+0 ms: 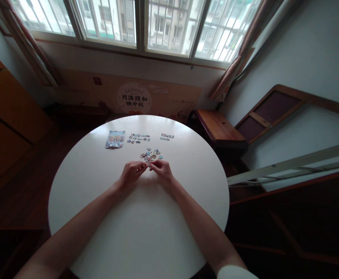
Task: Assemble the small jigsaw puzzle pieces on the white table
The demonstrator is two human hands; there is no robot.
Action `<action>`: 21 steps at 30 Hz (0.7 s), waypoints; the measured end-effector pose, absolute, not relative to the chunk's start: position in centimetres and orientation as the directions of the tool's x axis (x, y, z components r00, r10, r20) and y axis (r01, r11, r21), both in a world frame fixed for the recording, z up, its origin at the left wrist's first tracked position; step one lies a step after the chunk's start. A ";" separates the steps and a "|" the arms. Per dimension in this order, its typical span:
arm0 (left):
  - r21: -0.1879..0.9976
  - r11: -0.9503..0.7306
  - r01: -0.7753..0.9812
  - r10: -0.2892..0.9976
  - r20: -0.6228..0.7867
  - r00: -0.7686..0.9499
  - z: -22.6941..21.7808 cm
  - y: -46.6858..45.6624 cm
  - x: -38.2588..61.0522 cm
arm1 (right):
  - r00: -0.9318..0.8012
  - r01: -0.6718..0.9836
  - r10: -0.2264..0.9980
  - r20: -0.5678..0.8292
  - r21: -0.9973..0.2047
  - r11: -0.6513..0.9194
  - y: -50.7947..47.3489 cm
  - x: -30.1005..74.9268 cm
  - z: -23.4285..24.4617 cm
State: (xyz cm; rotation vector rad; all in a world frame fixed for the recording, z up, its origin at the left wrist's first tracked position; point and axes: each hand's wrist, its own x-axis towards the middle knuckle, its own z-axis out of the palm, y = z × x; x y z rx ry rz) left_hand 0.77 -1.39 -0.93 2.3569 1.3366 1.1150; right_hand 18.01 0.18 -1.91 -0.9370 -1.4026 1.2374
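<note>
Just in front of a loose heap of jigsaw pieces (150, 155), my two hands meet at the fingertips. My left hand (132, 170) is closed in a pinch, and my right hand (161, 169) pinches from the other side. Between them is a tiny jigsaw piece (149, 165), mostly covered by the fingers. Farther back, several pieces lie in rough rows (139, 138), and a smaller group of pieces (166, 136) sits to their right. A colourful printed picture sheet or packet (115, 139) lies flat at the left of the rows.
Everything rests on a round white table (100, 174). Behind it are a beige banner (85, 89) with Chinese writing and barred windows. A wooden bench or low cabinet (216, 126) stands beyond the right edge; orange cabinet doors (9, 112) are at the left.
</note>
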 end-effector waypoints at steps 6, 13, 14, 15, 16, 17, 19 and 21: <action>0.523 -0.554 0.647 0.815 0.498 0.295 -0.9 -1.4 0.7 | -0.206 -0.070 0.959 0.194 -0.981 0.183 0.3 18.0 -2.0; 0.535 -0.534 0.654 0.830 0.480 0.284 -0.9 -1.3 0.8 | -0.194 -0.101 0.961 0.197 -0.978 0.180 0.2 18.0 -1.7; 0.541 -0.527 0.656 0.834 0.477 0.277 -0.9 -1.3 0.8 | -0.187 -0.106 0.962 0.198 -0.978 0.181 0.1 17.9 -1.6; 0.546 -0.519 0.658 0.839 0.472 0.270 -0.8 -1.3 0.8 | -0.181 -0.109 0.963 0.200 -0.977 0.182 0.1 17.9 -1.6; 0.551 -0.510 0.660 0.844 0.467 0.263 -0.8 -1.3 0.8 | -0.177 -0.110 0.964 0.201 -0.977 0.184 0.1 17.9 -1.5; 0.556 -0.501 0.663 0.850 0.461 0.254 -0.7 -1.4 0.9 | -0.174 -0.109 0.964 0.203 -0.976 0.186 0.1 17.9 -1.5; 0.566 -0.479 0.671 0.862 0.449 0.236 -0.7 -1.4 0.9 | -0.172 -0.105 0.963 0.209 -0.976 0.193 0.0 17.9 -1.4; 0.572 -0.466 0.676 0.869 0.441 0.225 -0.7 -1.4 0.9 | -0.171 -0.102 0.961 0.218 -0.974 0.203 0.0 17.9 -1.5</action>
